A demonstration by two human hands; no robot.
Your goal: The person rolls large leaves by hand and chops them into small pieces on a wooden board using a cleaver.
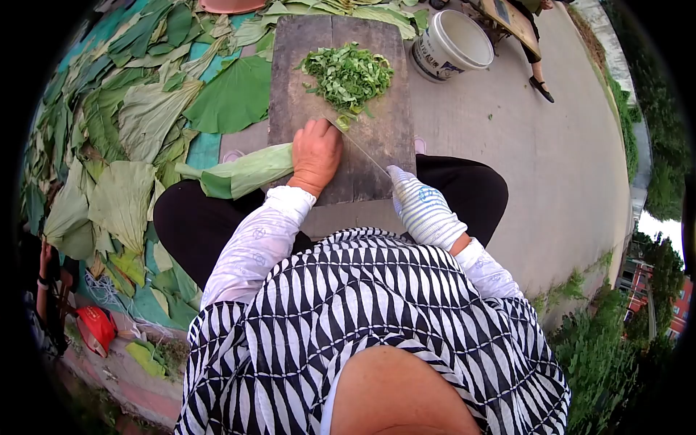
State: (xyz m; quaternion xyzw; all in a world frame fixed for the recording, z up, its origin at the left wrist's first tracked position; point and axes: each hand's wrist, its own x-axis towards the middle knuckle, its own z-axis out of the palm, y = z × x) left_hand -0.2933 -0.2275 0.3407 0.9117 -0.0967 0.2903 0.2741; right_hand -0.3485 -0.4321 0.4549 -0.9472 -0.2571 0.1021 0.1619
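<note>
While left hand [317,154] clasps leaf roll [250,172] at board's [293,58] eight o'clock, right hand [429,212] grips knife [360,148] | step: apparently slicing | shreds [350,78]: twelve o'clock | next cut would want roll fed towards two

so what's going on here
Leaf chopping, by the look of it, on a wooden board. The bare left hand holds down a leaf roll; the gloved right hand grips a knife, its blade close to the left hand. Shredded greens lie piled toward the board's far end.
</note>
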